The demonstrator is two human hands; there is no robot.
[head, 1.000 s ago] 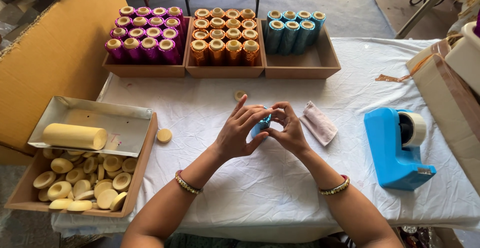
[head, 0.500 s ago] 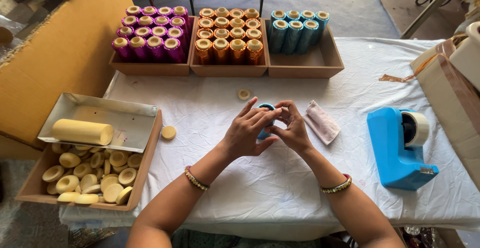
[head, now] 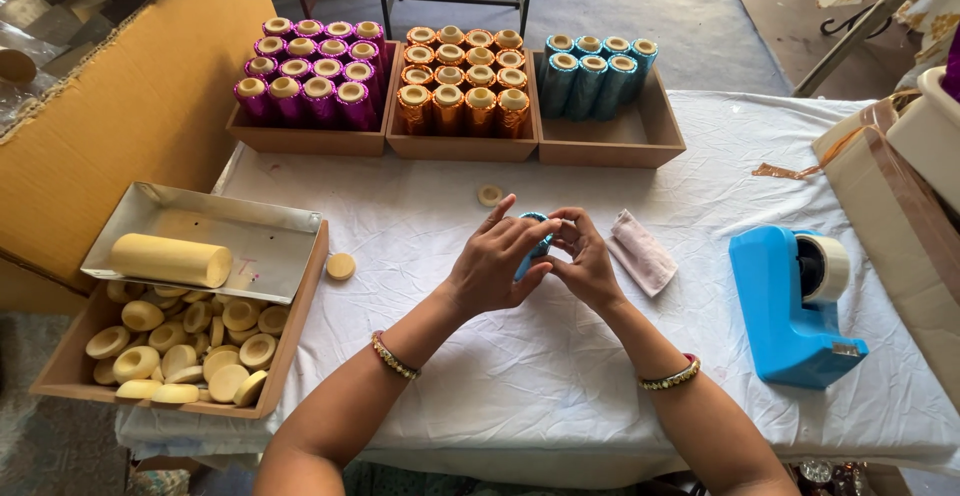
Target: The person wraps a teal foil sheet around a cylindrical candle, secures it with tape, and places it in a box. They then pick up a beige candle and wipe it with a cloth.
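Three brown trays at the white-clothed table's [head: 480, 376] far edge hold purple foil-wrapped rolls [head: 310, 71], orange foil-wrapped rolls [head: 465, 76] and blue foil-wrapped rolls [head: 595, 71]. At mid-table the left hand [head: 495, 266] and right hand [head: 585, 261] meet, fingers curled, pinching a small blue foil-wrapped roll [head: 535, 246] between them. Bare cloth lies open before the wrists.

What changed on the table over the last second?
Little. Both hands, left hand and right hand, stay together over the cloth, gripping the blue roll; only the fingers have shifted slightly around it. Nothing was picked up or let go. The foil roll boxes, the disc, the tape dispenser and the tray sit as before.
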